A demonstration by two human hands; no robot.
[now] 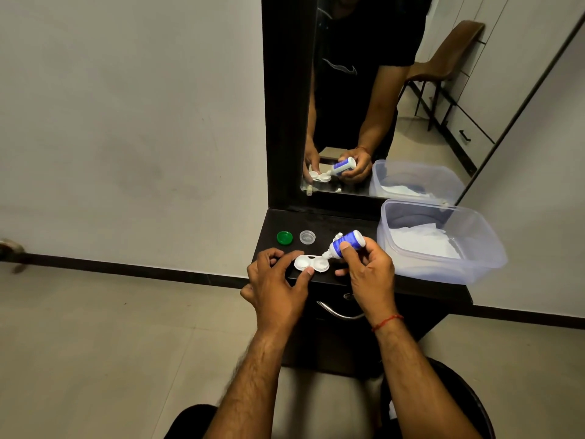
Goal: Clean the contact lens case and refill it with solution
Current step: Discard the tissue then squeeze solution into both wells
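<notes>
Pinches white lens case [311, 263] with left grip [275, 286] at front edge of the dark bench [348, 223]. Wraps right grip [370, 274] round tilted blue bottle [351, 239], nozzle at the case's right well. Farther back: green cap [284, 237], clear cap [307, 237] beside it, plastic tub [484, 248] at right.

White lens case [311, 263], blue-and-white bottle [346, 243], green cap [284, 237], clear cap [307, 237].
</notes>
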